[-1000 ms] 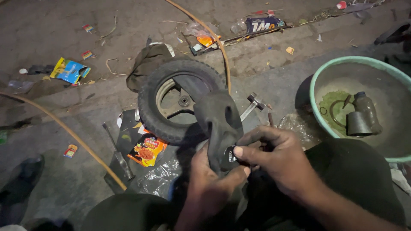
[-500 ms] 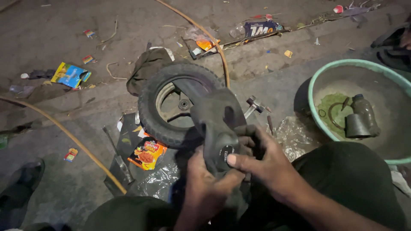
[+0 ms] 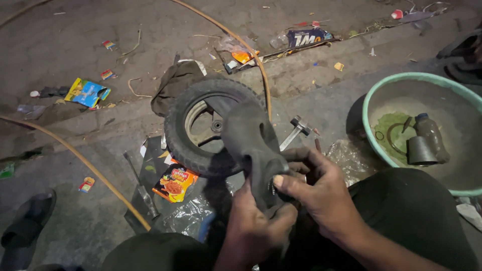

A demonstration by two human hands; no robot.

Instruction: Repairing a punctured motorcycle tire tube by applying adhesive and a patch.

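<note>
A folded black rubber inner tube [image 3: 249, 138] rises in front of me, over a small wheel with a knobbly black tyre [image 3: 198, 128] lying on the ground. My left hand [image 3: 253, 226] grips the tube's lower part from below. My right hand [image 3: 314, 193] pinches the tube's folded end, thumb on top, fingers wrapped behind. The spot under the thumb is mostly hidden.
A green plastic basin [image 3: 386, 88] with water, a bottle [image 3: 432, 138] and a dark cup stands at right. An orange hose [image 3: 80, 158] curves across the ground. A metal tool [image 3: 296, 130] lies beyond the tube, a long tyre lever [image 3: 140, 188] and snack wrappers at left.
The tube and both hands have stayed together; my right hand has shifted its grip slightly along the fold. The view has drifted a little.
</note>
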